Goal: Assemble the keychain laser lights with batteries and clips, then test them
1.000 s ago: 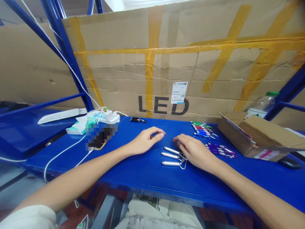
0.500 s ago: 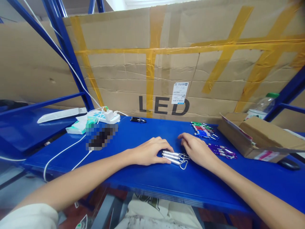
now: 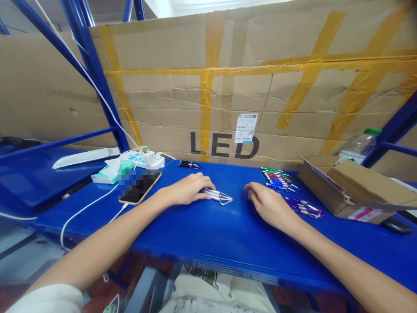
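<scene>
My left hand (image 3: 192,188) is closed around a small bundle of silver pens (image 3: 214,194) near the middle of the blue table. Their metal clip ends stick out to the right, while its fingers cover the other ends. To the right, my right hand (image 3: 269,202) rests on the tabletop with fingers loosely bent and the thumb a little apart from the index finger; nothing shows in it. Just beyond its wrist lie several purple pens (image 3: 304,207). Farther back is a row of green, red and blue pens (image 3: 278,179).
Black pens (image 3: 189,164) lie at the table's back edge. A phone (image 3: 140,188) on a white cable, a tissue pack (image 3: 106,174) and a power strip (image 3: 148,160) are at left. An open cardboard box (image 3: 355,191) stands at right. A large cardboard panel (image 3: 163,104) rises behind.
My left hand has slid the silver pens left and farther back, away from my right hand. My right hand has stayed in about the same place.
</scene>
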The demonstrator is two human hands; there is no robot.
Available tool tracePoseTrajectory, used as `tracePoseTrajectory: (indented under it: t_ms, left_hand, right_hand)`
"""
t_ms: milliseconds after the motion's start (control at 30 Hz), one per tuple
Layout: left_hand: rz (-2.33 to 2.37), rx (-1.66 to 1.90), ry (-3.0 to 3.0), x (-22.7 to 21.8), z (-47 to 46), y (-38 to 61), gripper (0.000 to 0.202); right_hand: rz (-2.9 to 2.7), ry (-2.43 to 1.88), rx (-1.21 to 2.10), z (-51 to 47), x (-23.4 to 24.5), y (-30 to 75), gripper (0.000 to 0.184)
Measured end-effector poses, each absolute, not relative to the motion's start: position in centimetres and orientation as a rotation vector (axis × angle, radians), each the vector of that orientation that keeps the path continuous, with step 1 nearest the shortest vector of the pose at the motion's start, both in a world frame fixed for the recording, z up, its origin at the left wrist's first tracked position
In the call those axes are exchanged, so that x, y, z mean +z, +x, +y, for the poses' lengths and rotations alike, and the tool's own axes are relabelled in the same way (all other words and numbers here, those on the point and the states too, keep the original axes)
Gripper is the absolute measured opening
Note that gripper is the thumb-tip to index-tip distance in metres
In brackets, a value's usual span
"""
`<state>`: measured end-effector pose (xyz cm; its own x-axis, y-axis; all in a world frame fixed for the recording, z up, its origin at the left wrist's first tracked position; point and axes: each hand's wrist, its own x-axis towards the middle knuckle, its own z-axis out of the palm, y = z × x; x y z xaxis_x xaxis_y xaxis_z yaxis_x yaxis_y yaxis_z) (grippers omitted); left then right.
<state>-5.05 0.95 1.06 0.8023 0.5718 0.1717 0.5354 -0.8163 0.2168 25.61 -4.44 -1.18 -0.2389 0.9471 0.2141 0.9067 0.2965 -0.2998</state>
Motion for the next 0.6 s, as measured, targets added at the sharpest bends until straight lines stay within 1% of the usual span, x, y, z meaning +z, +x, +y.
tracePoseTrajectory:
  t_ms: [167, 300, 600]
  left_hand:
    - [1.316, 0.167, 2.943, 1.6, 3.8, -8.5, 0.023]
    - [1.659, 0.057, 2.94, 1.5, 5.4, -10.2, 0.025]
    - [1.925, 0.149, 2.872, 0.4, 6.3, -9.9, 0.025]
  right_hand:
    - [-2.226, -1.7, 0.166, -4.5, -1.1, 25.6, 0.031]
    - [-2.213, -1.71, 0.181, -4.4, -1.1, 25.6, 0.03]
    - [-2.235, -1.723, 0.09, -4.1, -1.3, 26.0, 0.029]
